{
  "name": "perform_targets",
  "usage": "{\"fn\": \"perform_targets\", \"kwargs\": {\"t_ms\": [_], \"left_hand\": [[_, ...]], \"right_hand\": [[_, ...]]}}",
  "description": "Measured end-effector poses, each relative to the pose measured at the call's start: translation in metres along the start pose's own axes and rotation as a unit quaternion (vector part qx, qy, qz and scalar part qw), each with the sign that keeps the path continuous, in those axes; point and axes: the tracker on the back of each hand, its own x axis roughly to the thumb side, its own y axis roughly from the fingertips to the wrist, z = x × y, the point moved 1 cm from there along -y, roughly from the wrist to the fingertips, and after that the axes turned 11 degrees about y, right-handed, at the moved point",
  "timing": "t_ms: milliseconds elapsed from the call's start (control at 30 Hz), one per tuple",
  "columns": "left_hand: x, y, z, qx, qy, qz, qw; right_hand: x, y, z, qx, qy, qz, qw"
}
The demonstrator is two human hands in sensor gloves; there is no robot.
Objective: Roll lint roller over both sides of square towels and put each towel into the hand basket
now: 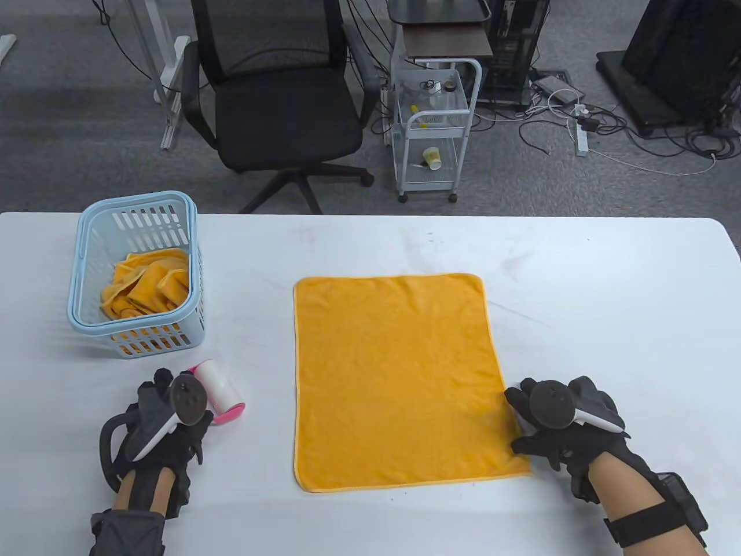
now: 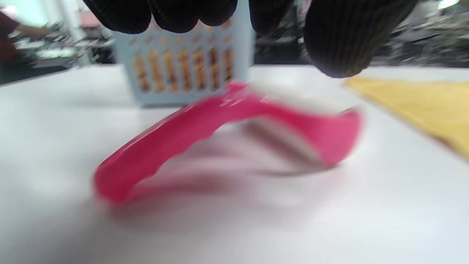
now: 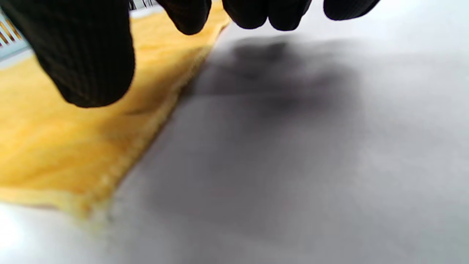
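An orange square towel (image 1: 393, 376) lies flat in the middle of the white table (image 1: 608, 301). The lint roller (image 1: 220, 397), a white roll on a pink handle (image 2: 220, 124), lies on the table left of the towel. My left hand (image 1: 173, 399) hovers over the handle; its fingertips (image 2: 337, 44) hang above it without gripping. My right hand (image 1: 521, 420) sits at the towel's near right corner, fingers (image 3: 271, 13) relaxed just above the table and thumb (image 3: 84, 58) over the towel's edge (image 3: 73, 146). A light blue hand basket (image 1: 87, 272) at the left holds crumpled orange towels (image 1: 147, 281).
The basket (image 2: 183, 73) stands just beyond the roller, with the flat towel (image 2: 421, 106) to its right. Past the table's far edge stand a black office chair (image 1: 278, 98) and a white wire cart (image 1: 431, 127). Cables lie on the floor.
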Motion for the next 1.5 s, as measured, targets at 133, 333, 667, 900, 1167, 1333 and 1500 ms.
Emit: {"fn": "perform_targets", "kwargs": {"t_ms": [133, 333, 667, 900, 1167, 1333, 1500], "left_hand": [[0.054, 0.017, 0.004, -0.029, -0.007, 0.128, 0.991], [0.108, 0.021, 0.059, -0.177, -0.04, 0.226, 0.957], [0.132, 0.027, 0.091, -0.157, -0.179, 0.249, 0.939], [0.129, 0.023, 0.087, -0.16, -0.149, 0.25, 0.943], [0.122, 0.048, -0.009, -0.077, -0.061, 0.264, 0.96], [0.12, 0.095, -0.11, 0.049, -0.035, 0.284, 0.957], [0.12, 0.14, -0.197, 0.176, 0.024, 0.295, 0.939]], "right_hand": [[0.005, 0.008, 0.012, 0.005, -0.01, 0.043, 0.999], [0.017, 0.007, 0.006, 0.084, 0.047, 0.061, 0.993], [0.05, 0.002, -0.005, 0.068, 0.193, 0.049, 0.978], [0.038, 0.001, -0.003, 0.067, 0.123, 0.053, 0.989], [0.005, 0.034, 0.07, -0.011, -0.085, 0.091, 0.992], [0.005, 0.089, 0.162, -0.119, -0.115, 0.127, 0.978], [0.005, 0.144, 0.248, -0.216, -0.141, 0.159, 0.953]]}}
